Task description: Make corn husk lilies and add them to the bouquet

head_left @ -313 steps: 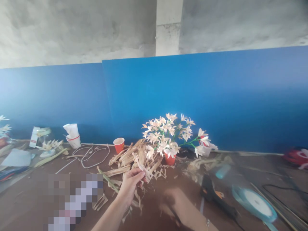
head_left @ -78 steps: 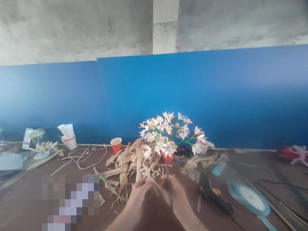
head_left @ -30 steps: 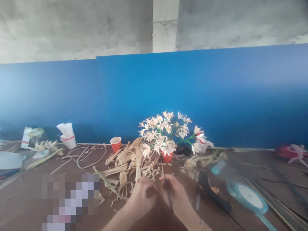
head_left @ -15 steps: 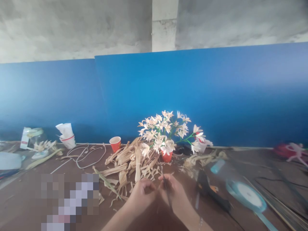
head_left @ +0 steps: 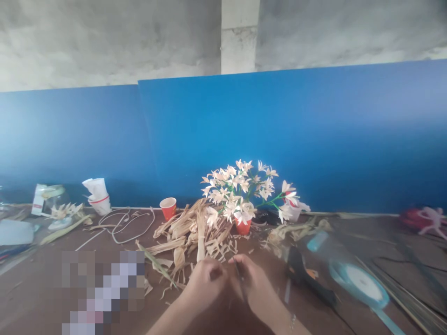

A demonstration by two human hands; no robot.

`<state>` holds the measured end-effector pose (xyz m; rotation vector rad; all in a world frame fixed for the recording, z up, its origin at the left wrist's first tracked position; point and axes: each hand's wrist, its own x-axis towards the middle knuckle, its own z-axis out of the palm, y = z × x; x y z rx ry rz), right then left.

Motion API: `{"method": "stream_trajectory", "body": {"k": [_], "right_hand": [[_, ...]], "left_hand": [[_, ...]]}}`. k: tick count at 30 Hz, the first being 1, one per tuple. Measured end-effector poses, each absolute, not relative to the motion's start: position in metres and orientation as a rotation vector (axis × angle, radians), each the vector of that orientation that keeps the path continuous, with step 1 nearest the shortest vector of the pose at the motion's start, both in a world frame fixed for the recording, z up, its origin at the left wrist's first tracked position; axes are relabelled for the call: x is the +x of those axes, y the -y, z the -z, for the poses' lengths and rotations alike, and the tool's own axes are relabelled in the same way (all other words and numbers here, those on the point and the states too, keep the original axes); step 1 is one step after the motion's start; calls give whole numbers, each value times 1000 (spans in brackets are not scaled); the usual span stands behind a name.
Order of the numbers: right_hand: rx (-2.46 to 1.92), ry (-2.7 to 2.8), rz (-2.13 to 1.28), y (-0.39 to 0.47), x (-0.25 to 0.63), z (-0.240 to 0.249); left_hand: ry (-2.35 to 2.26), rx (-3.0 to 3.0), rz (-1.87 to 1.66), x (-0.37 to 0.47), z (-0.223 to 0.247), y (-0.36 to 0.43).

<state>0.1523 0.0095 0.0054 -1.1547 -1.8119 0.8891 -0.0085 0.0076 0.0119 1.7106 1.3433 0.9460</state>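
Note:
Near the front middle of the brown table, my left hand [head_left: 206, 280] is closed, its fingers curled in; whatever they pinch is too small to make out. Close beside it on the right, my right hand [head_left: 247, 278] has its fingers wrapped round a thin dark tool [head_left: 239, 269], whose kind I cannot tell. Just beyond my hands lies a heap of dry tan husks [head_left: 190, 230]. Behind them, pale husk flowers [head_left: 232, 193] on green stems stand in a red cup [head_left: 243, 226].
A black glue gun [head_left: 307, 279] and a roll of light blue ribbon [head_left: 361, 283] lie on the right. An orange-red cup [head_left: 168, 209], a white cable [head_left: 120, 228] and a white cup [head_left: 99, 204] stand or lie at the back left. A blue panel [head_left: 223, 125] rises behind.
The dark tool in my right hand has tilted and shows less above the fingers. My left fingers have curled in slightly more. The view has shifted very little.

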Motion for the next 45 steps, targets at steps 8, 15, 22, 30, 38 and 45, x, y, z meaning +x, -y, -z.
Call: {"method": "stream_trajectory", "body": {"k": [8, 15, 22, 30, 38, 45], "right_hand": [[-1165, 1922, -925, -6, 148, -7], [-1164, 1901, -981, -4, 147, -7], [-1150, 1832, -1104, -8, 148, -3], [-1049, 1703, -1383, -4, 144, -7], [-978, 1612, -1497, -5, 142, 1], [-996, 1570, -1547, -5, 144, 5]], "left_hand": [[-1107, 1158, -1274, -17, -9, -17], [-1201, 1322, -1260, -16, -8, -12], [-1142, 1375, -1222, -17, -9, -10], [-1133, 1277, -1174, -12, -6, -7], [-1075, 1277, -1177, -11, -11, -7], [-1043, 1261, -1176, -11, -9, -7]]}}
